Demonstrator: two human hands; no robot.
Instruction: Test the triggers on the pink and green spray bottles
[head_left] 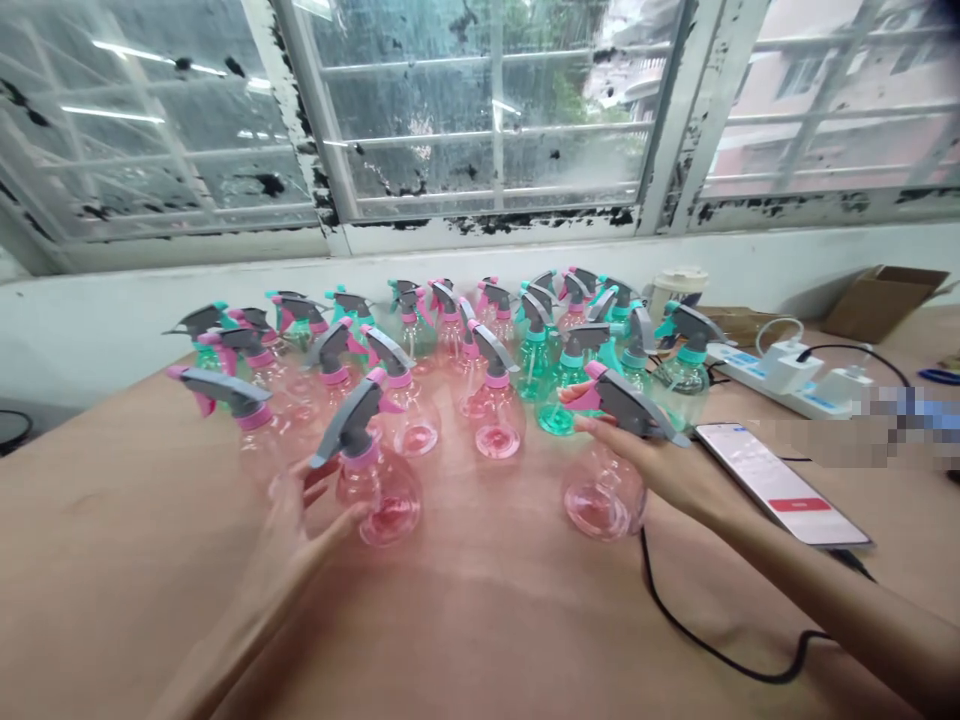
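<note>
Pink spray bottles (379,480), left hand (311,510) loosely cupping one, right hand (652,455) gripping another's (606,480) neck

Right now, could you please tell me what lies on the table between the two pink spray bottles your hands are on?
In the head view, only bare brown table lies between the left pink bottle and the right pink bottle.

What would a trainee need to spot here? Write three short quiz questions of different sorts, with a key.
1. True or false: the right hand grips a pink spray bottle by its neck.
2. Which lies right of that bottle? A) phone B) kettle C) scissors
3. What does the left hand touch?

Key:
1. True.
2. A.
3. Another pink bottle, at its round body.
</note>
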